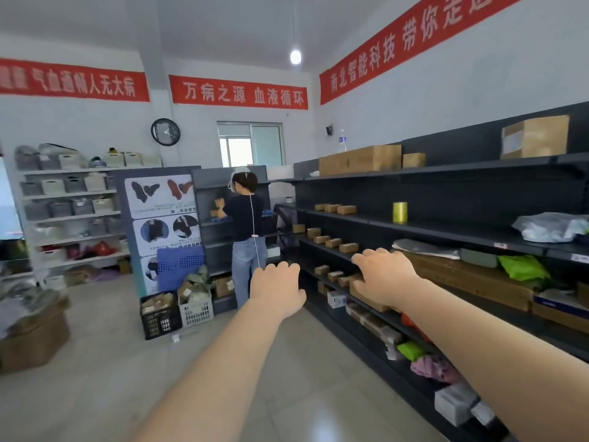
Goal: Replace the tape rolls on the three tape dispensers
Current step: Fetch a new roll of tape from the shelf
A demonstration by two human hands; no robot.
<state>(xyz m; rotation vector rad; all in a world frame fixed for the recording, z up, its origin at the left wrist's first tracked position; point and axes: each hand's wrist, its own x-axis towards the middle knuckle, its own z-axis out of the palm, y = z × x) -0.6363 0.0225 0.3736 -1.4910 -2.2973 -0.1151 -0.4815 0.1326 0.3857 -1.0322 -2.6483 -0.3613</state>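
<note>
Both my arms stretch forward into the aisle, backs of the hands up. My left hand [276, 290] hangs in the air over the floor, fingers loosely curled, holding nothing. My right hand [384, 275] hovers in front of the dark shelving unit [446, 231], fingers loosely bent and empty. I see no tape dispenser and no tape roll that I can make out. A yellow roll [399, 212], maybe twine or tape, stands upright on a middle shelf to the right of my right hand.
Small brown boxes [334, 208] line the shelves. Larger cartons [360, 159] sit on top. A person [247, 231] stands at the far end of the aisle facing a shelf. Crates [177, 309] and a blue display board stand at left. A cardboard box [32, 333] sits far left.
</note>
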